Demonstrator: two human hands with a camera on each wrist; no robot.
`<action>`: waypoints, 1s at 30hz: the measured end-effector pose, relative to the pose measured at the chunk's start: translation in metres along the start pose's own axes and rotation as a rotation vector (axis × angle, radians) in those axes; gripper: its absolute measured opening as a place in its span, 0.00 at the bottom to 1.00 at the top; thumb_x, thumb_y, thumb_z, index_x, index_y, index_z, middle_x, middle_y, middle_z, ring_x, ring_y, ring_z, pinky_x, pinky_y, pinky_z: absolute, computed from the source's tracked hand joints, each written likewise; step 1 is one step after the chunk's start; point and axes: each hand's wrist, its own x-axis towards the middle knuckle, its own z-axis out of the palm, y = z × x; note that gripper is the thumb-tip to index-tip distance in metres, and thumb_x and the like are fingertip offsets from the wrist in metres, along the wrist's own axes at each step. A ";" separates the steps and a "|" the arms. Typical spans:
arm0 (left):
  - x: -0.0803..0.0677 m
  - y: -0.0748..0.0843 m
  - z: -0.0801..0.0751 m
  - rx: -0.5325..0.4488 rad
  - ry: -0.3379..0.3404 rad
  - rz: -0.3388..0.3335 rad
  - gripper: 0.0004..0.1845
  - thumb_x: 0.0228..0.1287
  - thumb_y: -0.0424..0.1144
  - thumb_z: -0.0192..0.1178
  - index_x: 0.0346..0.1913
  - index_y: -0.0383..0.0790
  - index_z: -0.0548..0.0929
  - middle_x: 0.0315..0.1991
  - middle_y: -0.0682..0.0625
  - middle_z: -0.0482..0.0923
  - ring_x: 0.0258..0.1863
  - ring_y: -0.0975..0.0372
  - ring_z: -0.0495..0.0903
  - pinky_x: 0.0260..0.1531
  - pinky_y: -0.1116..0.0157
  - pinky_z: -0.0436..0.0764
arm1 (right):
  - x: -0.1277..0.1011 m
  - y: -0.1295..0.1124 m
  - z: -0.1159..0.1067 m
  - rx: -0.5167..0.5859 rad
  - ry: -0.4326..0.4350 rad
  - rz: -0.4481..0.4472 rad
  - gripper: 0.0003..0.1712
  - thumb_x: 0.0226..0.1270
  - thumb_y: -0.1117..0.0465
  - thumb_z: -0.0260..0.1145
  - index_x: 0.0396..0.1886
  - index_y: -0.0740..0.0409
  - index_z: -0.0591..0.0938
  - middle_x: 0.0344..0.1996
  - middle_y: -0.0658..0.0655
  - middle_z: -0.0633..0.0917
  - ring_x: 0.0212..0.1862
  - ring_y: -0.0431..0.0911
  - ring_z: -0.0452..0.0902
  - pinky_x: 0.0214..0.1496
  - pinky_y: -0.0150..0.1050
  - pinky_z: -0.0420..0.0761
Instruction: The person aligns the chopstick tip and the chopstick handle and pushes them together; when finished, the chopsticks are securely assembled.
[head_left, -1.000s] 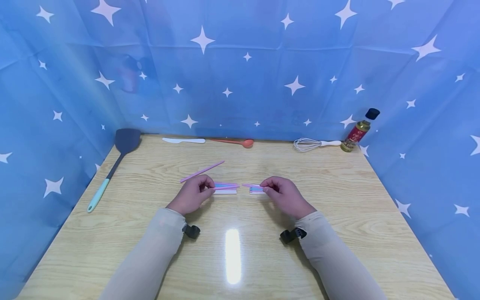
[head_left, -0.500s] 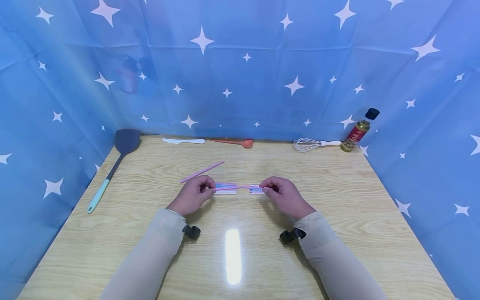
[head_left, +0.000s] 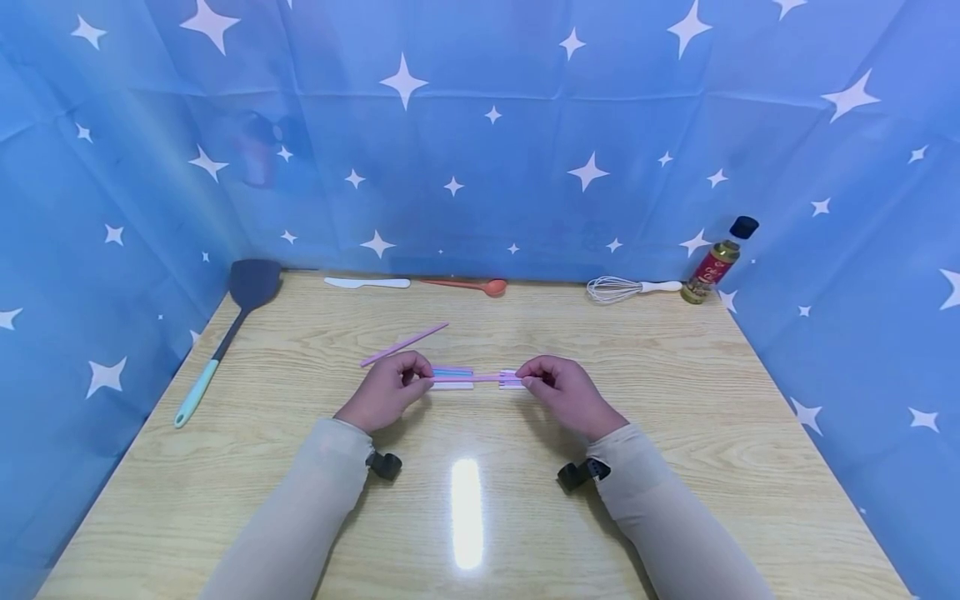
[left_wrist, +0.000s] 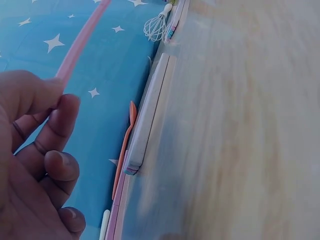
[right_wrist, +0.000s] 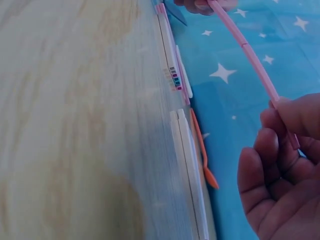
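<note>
Both hands hover low over the wooden table (head_left: 480, 508), and a thin pink stick (head_left: 474, 377) stretches level between them. My left hand (head_left: 420, 379) pinches its left end, and my right hand (head_left: 531, 382) pinches its right end. In the right wrist view the pink stick (right_wrist: 245, 47) shows a seam partway along, like two pieces meeting end to end. Under it on the table lie two short stacks of coloured sticks (head_left: 452, 385) (head_left: 512, 385). In the left wrist view, thumb and forefinger of the left hand (left_wrist: 57, 92) pinch the stick (left_wrist: 80, 42).
A loose pink stick (head_left: 403, 343) lies behind the left hand. A spatula (head_left: 225, 333) lies at the left edge. Along the back stand a white knife (head_left: 367, 282), an orange spoon (head_left: 468, 285), a whisk (head_left: 630, 288) and a bottle (head_left: 718, 262). Blue starred cloth walls three sides.
Each hand held a separate pink piece with a gap between their ends. The ends have come together, so one straight pink line now spans the hands.
</note>
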 end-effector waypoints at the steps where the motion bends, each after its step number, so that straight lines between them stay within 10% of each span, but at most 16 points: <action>1: 0.000 0.000 0.000 -0.002 0.004 0.004 0.03 0.75 0.36 0.65 0.44 0.41 0.84 0.40 0.53 0.80 0.41 0.57 0.73 0.44 0.64 0.73 | 0.000 0.000 0.000 0.003 0.001 0.000 0.08 0.78 0.66 0.65 0.49 0.64 0.87 0.32 0.54 0.83 0.32 0.45 0.72 0.33 0.33 0.73; 30: -0.001 0.013 0.010 -0.093 0.062 -0.004 0.03 0.75 0.35 0.64 0.43 0.41 0.87 0.36 0.50 0.82 0.22 0.64 0.65 0.28 0.67 0.70 | -0.003 -0.002 0.011 0.182 -0.027 -0.052 0.02 0.82 0.69 0.56 0.47 0.65 0.74 0.32 0.60 0.78 0.34 0.47 0.72 0.36 0.33 0.72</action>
